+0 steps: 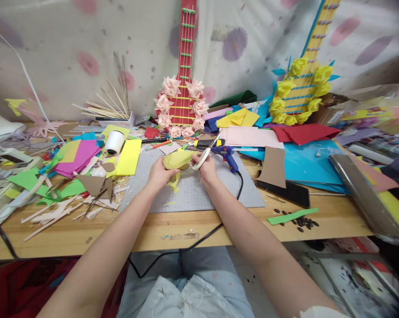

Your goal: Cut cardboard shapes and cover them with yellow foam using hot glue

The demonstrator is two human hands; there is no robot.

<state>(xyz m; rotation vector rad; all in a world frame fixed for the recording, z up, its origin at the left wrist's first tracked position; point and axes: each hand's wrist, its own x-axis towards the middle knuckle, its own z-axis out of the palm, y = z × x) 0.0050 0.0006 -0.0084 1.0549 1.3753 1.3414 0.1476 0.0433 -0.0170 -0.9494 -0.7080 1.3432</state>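
Observation:
My left hand (158, 173) is closed on a crumpled piece of yellow paper (177, 160), held just above the grey cutting mat (219, 194); a strip of the paper hangs below it. My right hand (206, 170) grips a white ring of tape (201, 158) right beside the yellow paper. A blue glue gun (226, 154) lies on the mat just behind my right hand, its black cord trailing off the table's front edge.
Coloured paper sheets and scraps cover the wooden table (335, 221). A white thread spool (114, 142) stands at the left, brown card (274, 166) and a black slab (290, 192) at the right. Two paper guitars with paper flowers, one red (182, 88), one yellow (302, 88), lean at the back.

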